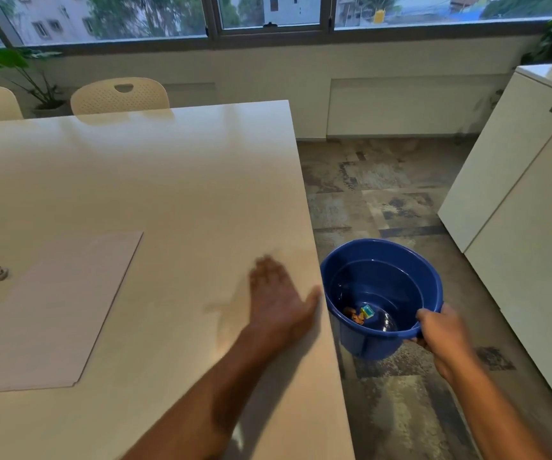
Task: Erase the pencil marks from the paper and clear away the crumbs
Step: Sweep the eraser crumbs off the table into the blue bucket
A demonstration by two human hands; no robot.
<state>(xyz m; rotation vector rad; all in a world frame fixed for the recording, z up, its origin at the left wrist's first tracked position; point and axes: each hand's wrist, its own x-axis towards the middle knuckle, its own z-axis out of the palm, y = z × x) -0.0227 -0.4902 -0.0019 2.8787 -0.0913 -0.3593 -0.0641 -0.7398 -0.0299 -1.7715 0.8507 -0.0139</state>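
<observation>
Beside the flat, spread left hand point(277, 293), the right hand point(440, 330) grips the blue bucket point(382, 293).

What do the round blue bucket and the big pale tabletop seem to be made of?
The round blue bucket looks like moulded plastic: glossy, uniform colour, thin rolled rim, ridged rings inside. The big pale tabletop seems laminate or coated board, smooth and semi-gloss, since window light and chair backs reflect softly; its core cannot be told.

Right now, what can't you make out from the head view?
- Crumbs on the table: too small to see.
- Left hand fingertips: motion-blurred.
- Pencil marks on the paper: too faint.
- Scraps in the blue bucket: too small to identify.
- Right hand fingers: partly hidden behind the rim.
</observation>
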